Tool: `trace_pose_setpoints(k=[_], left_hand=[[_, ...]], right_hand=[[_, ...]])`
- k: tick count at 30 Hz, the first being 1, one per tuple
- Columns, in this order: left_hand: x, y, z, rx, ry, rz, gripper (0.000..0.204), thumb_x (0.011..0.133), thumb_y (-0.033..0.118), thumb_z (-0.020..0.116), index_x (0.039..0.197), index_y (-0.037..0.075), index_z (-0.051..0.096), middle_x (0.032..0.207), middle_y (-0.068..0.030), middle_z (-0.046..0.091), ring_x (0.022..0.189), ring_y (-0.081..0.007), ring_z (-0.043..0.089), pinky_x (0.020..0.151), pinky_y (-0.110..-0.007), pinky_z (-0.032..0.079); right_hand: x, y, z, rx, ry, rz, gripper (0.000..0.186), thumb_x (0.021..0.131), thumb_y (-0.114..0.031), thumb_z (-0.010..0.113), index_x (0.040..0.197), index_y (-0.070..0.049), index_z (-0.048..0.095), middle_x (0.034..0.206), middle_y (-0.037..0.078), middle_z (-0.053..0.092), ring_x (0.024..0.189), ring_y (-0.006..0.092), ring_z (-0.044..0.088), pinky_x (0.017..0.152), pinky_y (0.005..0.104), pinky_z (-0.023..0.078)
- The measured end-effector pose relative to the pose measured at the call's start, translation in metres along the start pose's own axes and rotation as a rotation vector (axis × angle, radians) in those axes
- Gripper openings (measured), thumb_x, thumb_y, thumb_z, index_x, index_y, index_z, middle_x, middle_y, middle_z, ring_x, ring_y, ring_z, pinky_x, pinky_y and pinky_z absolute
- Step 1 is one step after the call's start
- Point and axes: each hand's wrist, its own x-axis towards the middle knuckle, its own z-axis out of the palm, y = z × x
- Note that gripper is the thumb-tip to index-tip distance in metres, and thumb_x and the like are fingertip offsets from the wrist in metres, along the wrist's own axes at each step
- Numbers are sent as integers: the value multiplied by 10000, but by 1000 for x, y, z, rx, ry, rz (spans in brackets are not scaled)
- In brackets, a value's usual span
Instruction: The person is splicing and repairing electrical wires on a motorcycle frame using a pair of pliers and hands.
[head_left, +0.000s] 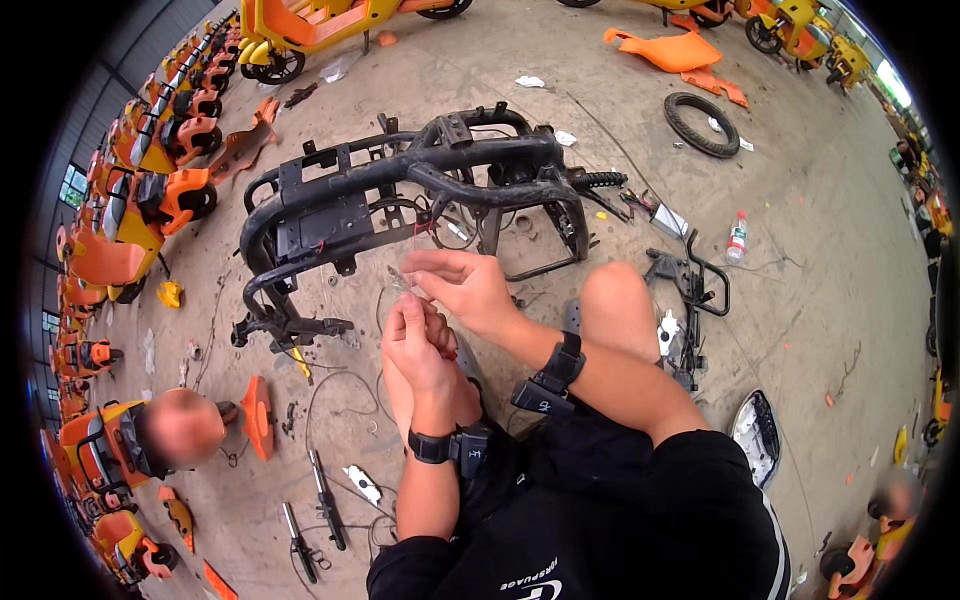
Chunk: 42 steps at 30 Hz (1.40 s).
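Note:
In front of my body both hands meet over a small, thin greyish thing (397, 279), too small to name. My left hand (418, 342) is closed, its thumb and finger pinched at the lower end of that thing. Just above and to the right, my right hand (468, 289) reaches in with bent fingers and thumb at its upper end; part of the grip is hidden. Behind my hands a bare black scooter frame (430, 170) lies on the floor, with thin wires (422, 228) hanging inside it. My hands are apart from the frame.
Right of my knee are black metal brackets (690, 300), a bottle (737, 238) and a tyre (702, 125). Two shock-absorber-like tubes (325, 500) and an orange panel (258, 418) lie at left. Rows of orange-yellow scooters (110, 260) stand along the left.

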Motion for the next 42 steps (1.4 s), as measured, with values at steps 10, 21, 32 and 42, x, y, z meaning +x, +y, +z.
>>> trace_pose_setpoints(k=[10, 21, 32, 42], left_hand=[[-2, 0, 12, 84, 36, 11, 370, 974, 360, 529, 778, 46, 507, 525, 66, 322, 394, -34, 241, 349, -221, 160], [-1, 2, 8, 22, 76, -13, 365, 977, 355, 521, 782, 47, 490, 501, 57, 307, 384, -37, 224, 344, -220, 160], [-4, -1, -8, 136, -22, 116, 200, 966, 227, 490, 946, 30, 517, 590, 25, 443, 410, -36, 323, 360, -200, 228], [-9, -12, 8, 224, -81, 312, 303, 994, 175, 405, 1268, 62, 341, 879, -84, 626, 619, -77, 532, 522, -161, 381]], right_hand=[[5, 2, -2, 19, 52, 11, 208, 868, -54, 650, 1055, 33, 674, 1005, 95, 698, 901, 123, 648, 763, 248, 529], [9, 3, -2, 131, 17, 9, 361, 864, -34, 628, 1218, 5, 568, 945, 103, 692, 752, 91, 620, 637, 222, 500], [-19, -1, -6, -52, -94, 139, 262, 939, -151, 530, 1057, 57, 636, 887, 67, 674, 841, 103, 601, 730, 260, 495], [-43, -8, -17, -115, -128, 43, 292, 934, -68, 554, 1208, 33, 566, 1141, 76, 619, 876, 100, 621, 701, 228, 518]])
